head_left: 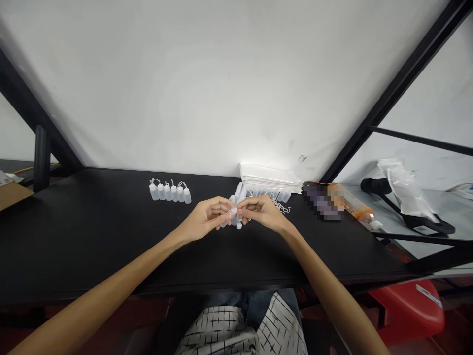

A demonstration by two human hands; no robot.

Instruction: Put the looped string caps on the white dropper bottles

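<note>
Over the black table, my left hand (pixel 207 215) is closed around the body of a small translucent squeeze bottle (pixel 226 219). The fingertips of my right hand (pixel 263 212) pinch at the bottle's white top. A small round white cap (pixel 239 226) hangs just below my fingers. Behind my hands stand more small bottles, partly hidden by my fingers. To the left, a row of several small bottles (pixel 170 193) stands upright, with thin strap-like pieces at their tops.
A stack of white sheets (pixel 271 178) lies against the wall, with more bottles before it and loose white straps (pixel 283 207) beside them. Right of these are a blurred dark item (pixel 321 201) and an orange-labelled bottle (pixel 354 204). A red stool (pixel 410 308) stands below right.
</note>
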